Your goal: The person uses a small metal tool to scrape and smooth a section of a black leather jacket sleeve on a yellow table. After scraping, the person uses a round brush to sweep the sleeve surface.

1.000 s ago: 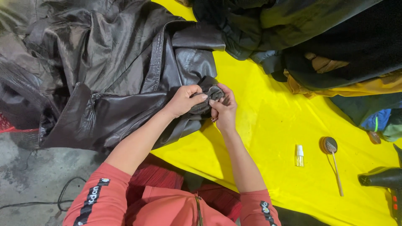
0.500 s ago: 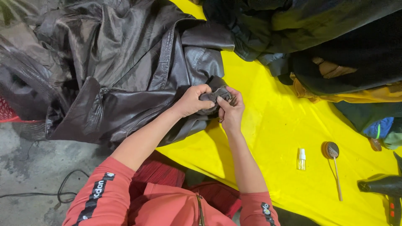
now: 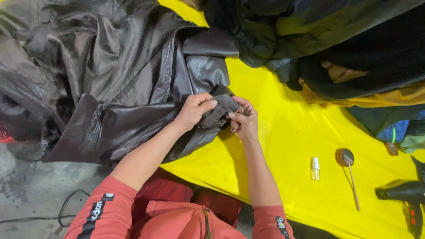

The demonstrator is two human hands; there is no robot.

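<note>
A dark brown leather jacket [image 3: 124, 84] lies spread over the left half of a yellow sheet [image 3: 283, 146]. My left hand [image 3: 195, 109] pinches a small flap at the jacket's edge [image 3: 221, 106], thumb on top. My right hand [image 3: 244, 119] grips the same flap from the right side, fingers curled under it. Both hands meet at the flap, above the yellow sheet. My sleeves are red.
A heap of dark and mustard clothes [image 3: 336, 53] fills the upper right. On the sheet at right lie a small clear bottle [image 3: 315, 168], a round brush with a wooden handle [image 3: 347, 170] and a black hair dryer [image 3: 405, 194]. A cable [image 3: 57, 212] runs over grey floor.
The view has shifted a little. Both hands stay on the jacket flap and have worked it slightly, with the fingers regripping its edge.
</note>
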